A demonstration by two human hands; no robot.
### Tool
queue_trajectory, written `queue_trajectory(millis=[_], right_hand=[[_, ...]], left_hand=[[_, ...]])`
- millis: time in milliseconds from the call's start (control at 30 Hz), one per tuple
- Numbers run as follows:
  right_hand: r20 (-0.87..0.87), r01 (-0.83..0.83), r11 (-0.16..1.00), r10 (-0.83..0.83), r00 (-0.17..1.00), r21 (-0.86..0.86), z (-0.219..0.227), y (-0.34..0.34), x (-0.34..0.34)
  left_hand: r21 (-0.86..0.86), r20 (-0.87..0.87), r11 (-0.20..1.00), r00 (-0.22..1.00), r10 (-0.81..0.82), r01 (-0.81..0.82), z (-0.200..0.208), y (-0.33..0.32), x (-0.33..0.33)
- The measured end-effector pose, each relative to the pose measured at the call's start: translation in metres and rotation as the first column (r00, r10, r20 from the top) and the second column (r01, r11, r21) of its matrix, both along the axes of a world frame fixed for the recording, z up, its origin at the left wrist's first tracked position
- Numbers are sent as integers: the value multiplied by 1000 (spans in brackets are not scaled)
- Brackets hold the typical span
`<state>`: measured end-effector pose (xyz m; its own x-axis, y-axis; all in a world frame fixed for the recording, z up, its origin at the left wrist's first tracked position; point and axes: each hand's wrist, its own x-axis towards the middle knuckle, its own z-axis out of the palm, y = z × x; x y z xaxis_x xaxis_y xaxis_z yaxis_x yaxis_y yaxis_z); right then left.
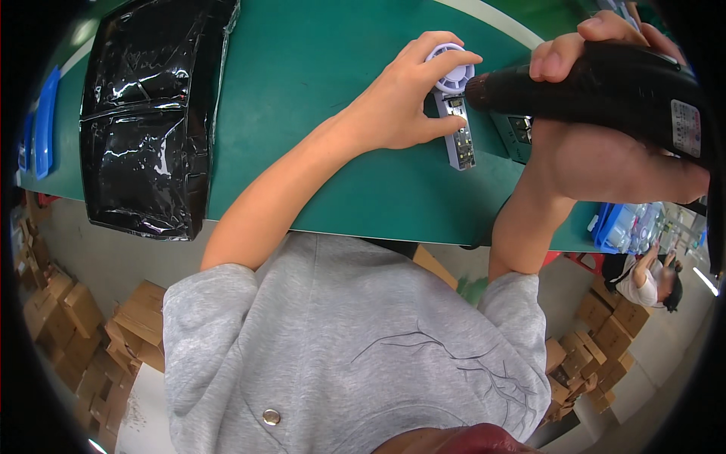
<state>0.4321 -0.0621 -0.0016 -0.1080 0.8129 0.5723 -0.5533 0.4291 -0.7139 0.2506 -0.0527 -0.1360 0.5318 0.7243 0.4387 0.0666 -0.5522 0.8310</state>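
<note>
On the green tabletop lies a small white handheld fan (457, 78), its round grille at the far end and its handle pointing toward me. The handle is uncovered and shows a circuit board (463, 140). My left hand (397, 102) grips the fan, fingers around the head and thumb on the handle. A black electric screwdriver (612, 83) is held almost level in my right hand (597, 163). Its tip end reaches the fan where head meets handle; whether it touches a screw I cannot tell.
Left on the table (302, 98) sits a bulky bundle in shiny black plastic (140, 121), with blue trays (47, 125) beyond. A small green box (511, 136) stands behind my right wrist. A blue bin (624, 227), cardboard boxes (605, 325) and another person (646, 281) are at right.
</note>
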Motion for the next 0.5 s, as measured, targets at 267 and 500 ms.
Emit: queue_trajectory(millis=[267,500], right_hand=[[37,-1,999,-1,999,40,10,-4,10],[67,28,994,-35,997,102,16,-11,21]], left_hand=[[13,3,999,999,36,-37,3,0,-1],[270,94,943,980,178,-197,14,3,-8]])
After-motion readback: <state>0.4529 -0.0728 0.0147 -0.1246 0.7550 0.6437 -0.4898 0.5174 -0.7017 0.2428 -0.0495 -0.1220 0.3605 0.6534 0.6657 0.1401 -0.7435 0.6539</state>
